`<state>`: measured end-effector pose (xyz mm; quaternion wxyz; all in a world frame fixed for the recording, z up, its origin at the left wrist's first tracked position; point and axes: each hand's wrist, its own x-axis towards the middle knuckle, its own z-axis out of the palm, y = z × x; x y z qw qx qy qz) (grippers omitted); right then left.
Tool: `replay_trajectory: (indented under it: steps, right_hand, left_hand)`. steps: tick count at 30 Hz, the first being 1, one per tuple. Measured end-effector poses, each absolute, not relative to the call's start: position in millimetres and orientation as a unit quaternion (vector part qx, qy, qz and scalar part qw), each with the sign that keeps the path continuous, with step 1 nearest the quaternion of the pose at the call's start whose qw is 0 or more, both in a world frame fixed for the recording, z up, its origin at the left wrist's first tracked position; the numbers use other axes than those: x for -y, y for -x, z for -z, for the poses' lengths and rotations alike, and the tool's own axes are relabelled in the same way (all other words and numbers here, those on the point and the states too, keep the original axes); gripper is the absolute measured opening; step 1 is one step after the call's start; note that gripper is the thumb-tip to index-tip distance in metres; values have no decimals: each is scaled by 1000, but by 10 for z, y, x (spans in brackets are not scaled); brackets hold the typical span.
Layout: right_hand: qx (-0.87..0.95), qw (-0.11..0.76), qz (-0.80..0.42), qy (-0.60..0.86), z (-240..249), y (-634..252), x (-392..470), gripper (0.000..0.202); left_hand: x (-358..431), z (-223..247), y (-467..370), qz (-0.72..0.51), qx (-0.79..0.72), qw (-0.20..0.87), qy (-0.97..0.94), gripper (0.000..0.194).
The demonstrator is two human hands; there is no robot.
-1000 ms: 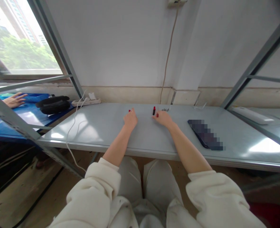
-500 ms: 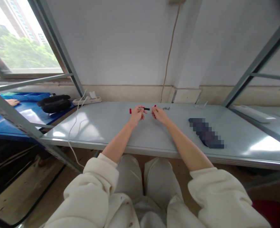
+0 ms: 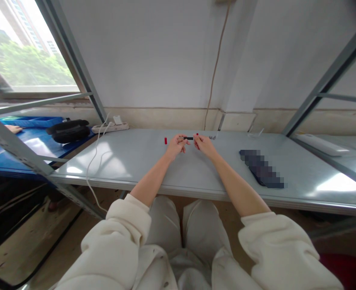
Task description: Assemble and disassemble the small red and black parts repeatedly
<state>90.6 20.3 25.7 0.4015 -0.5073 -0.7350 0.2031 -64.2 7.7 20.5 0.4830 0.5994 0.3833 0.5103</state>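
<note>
My left hand [image 3: 176, 146] is closed on a thin black rod [image 3: 189, 138], which points right over the grey table [image 3: 129, 157]. The rod's right end meets the fingertips of my right hand [image 3: 202, 144]. That hand is pinched, and what it holds is too small and hidden to make out. A small red piece [image 3: 197, 134] shows just above its fingers. Left of my left hand a red cylinder [image 3: 166, 140] stands on the table. Some small grey parts [image 3: 212, 137] lie behind my right hand.
A dark blurred object [image 3: 261, 169] lies on the right. At the back left are a power strip [image 3: 110, 127] and a white cable [image 3: 96, 153]. A black case [image 3: 68, 131] and another person's hand [image 3: 14, 129] are on the blue table [image 3: 34, 141].
The gap between my hands has closed: the free end of the black rod now meets the fingertips of my right hand.
</note>
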Motion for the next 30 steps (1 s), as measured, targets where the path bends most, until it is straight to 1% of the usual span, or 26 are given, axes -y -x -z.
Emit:
replay_trajectory:
  steps: [12,16,19,25,30]
  right_hand:
    - [760,422,-160,468,-292,-890,-177,55]
    - [763,422,-156,465,-295,-900,-179,52]
    - [763,426,-171,456,-297,-913,-186,49]
    - [748,426,-247,445,-285,-949,-204,41]
    - [761,420,-246,429,-262,-955,-217,39]
  left_hand:
    - [-81,-219,646,-515,-417,459,-592,19]
    - [-85,-220,642,-516,-416,464,-588,21]
    - [-85,-227,647,-527,-416,461,-581,24]
    - [-93,-230,666,-555,-442,436,-553,32]
    - [-89,-226,668,-559,-445,432,-551,33]
